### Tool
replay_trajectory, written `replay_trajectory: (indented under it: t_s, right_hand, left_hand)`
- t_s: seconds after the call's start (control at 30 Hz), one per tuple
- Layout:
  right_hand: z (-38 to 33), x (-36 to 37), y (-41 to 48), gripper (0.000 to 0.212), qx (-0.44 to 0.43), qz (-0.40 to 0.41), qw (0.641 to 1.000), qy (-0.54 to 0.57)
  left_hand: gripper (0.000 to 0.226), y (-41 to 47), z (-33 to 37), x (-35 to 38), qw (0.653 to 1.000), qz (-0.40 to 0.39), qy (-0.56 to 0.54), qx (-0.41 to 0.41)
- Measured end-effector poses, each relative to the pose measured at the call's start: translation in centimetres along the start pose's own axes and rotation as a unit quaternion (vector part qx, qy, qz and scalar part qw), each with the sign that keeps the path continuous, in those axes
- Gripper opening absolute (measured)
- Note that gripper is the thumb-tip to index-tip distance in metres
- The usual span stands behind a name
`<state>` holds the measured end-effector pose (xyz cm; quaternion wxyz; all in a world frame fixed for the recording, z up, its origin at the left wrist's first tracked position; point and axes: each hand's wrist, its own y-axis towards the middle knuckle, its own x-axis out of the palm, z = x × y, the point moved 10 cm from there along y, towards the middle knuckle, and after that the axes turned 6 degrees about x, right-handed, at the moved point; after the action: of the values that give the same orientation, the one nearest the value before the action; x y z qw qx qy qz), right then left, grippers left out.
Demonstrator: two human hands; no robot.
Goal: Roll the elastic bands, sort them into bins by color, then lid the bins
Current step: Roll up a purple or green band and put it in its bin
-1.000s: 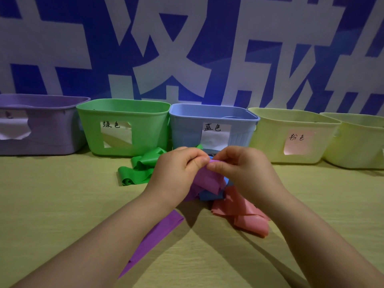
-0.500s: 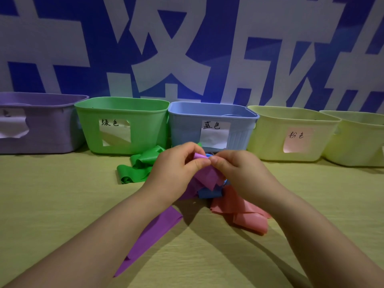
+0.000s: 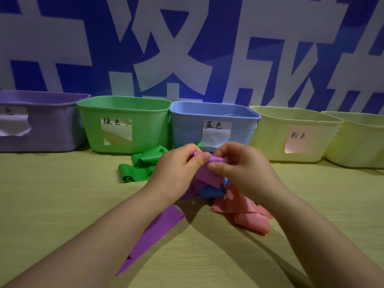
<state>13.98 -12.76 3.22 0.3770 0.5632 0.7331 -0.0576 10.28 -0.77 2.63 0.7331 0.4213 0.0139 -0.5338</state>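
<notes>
Toward the tabletop's (image 3: pixel 62 204) far edge, left hand (image 3: pixel 176 171) and right hand (image 3: pixel 243 166) pinch the purple band's (image 3: pixel 205 176) small roll; its tail likely needs winding in next.

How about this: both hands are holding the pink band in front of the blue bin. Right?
Not quite. The head view shows the left hand and right hand holding the purple band, not the pink band, in front of the blue bin.
</notes>
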Motion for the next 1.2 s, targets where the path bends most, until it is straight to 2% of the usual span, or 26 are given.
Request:
replay_trajectory:
  t_s: [0.1,0.2,0.3,0.47,0.7,0.87,0.97,1.07,1.17,1.2]
  right_hand:
    - [0.0,0.0,-0.2,0.017,-0.004,-0.003,1.000,-0.010]
    - [-0.4,-0.5,-0.3,0.013,-0.019,0.013,0.998,-0.051]
    - [-0.4,-1.4,-0.1,0.009,-0.016,0.035,0.998,-0.044]
    - [-0.7,-1.3,-0.3,0.009,-0.027,0.042,0.999,-0.015]
    - [-1.0,-0.9,-0.5,0.017,-0.028,0.035,0.999,-0.029]
    - [-1.3,-0.9,-0.6,0.029,-0.049,0.045,0.997,-0.036]
    - [-1.3,-0.7,-0.6,0.020,-0.060,0.040,0.996,-0.043]
    - [-1.1,-1.0,-0.4,0.011,-0.062,0.048,0.997,-0.023]
    - [-1.1,-1.0,-0.4,0.009,-0.064,0.044,0.997,-0.022]
    - [-1.1,-1.0,-0.3,0.008,-0.061,0.041,0.997,-0.023]
  left_hand:
    - [0.029,0.0,-0.5,0.0,1.000,-0.001,-0.015,-0.007]
    - [0.013,0.0,-0.6,0.4,0.998,-0.003,-0.065,-0.011]
    - [0.029,-0.1,-0.6,1.0,0.994,-0.006,-0.110,-0.012]
    - [0.008,0.0,0.2,0.0,0.997,0.024,-0.057,0.036]
    - [0.018,0.1,-0.4,0.6,0.998,-0.002,-0.056,0.010]
    - [0.026,0.0,-1.1,0.1,0.998,0.021,-0.051,-0.015]
    - [0.033,0.0,-0.7,0.0,0.999,0.018,-0.034,-0.008]
    - [0.026,-0.1,0.1,-0.1,1.000,0.012,0.005,0.017]
    - [0.006,-0.1,0.4,-0.5,0.999,0.034,-0.016,0.024]
    - [0.015,-0.1,0.4,-0.6,0.999,0.041,-0.025,0.024]
